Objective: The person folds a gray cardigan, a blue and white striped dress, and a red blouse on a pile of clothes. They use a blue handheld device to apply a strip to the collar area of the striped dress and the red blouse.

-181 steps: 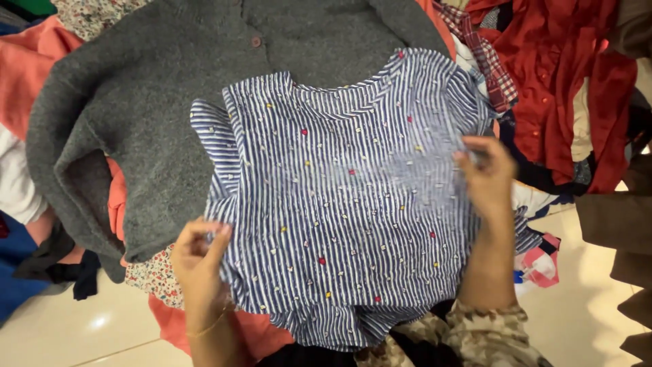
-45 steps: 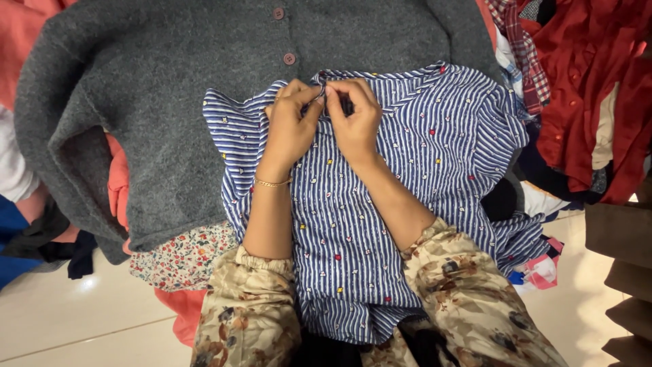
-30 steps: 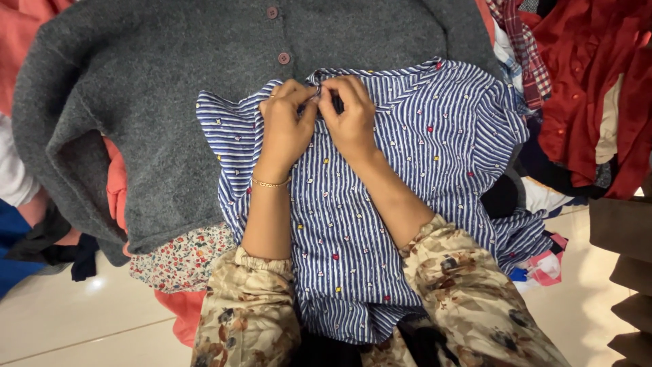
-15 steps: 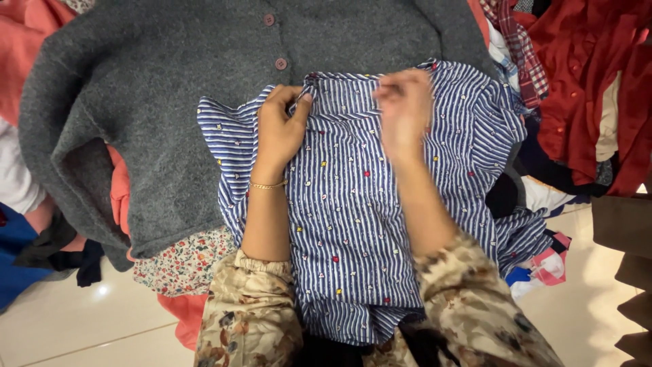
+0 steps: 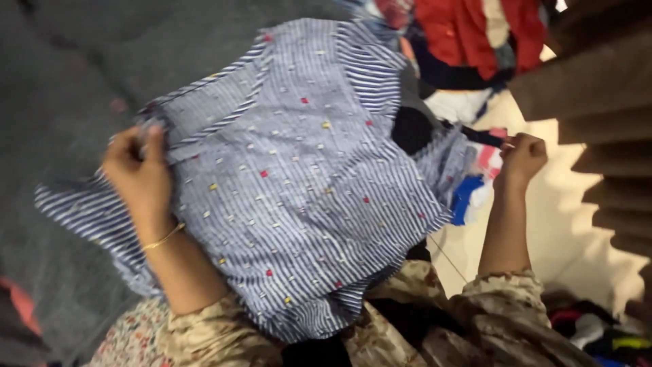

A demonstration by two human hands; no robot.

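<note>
While both hands pinched the collar together half a second ago, they're now split: left hand pinches the striped blouse at 9 o'clock, right hand closed on its edge at 3 o'clock; blouse over the grey cardigan, being turned.

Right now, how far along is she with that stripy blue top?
Done: the striped top lies spread over the grey cardigan. In hand: the left hand grips its collar edge, while the right hand pinches something small over the pale floor. Left: the top is not folded, and clothes lie heaped around.
</note>
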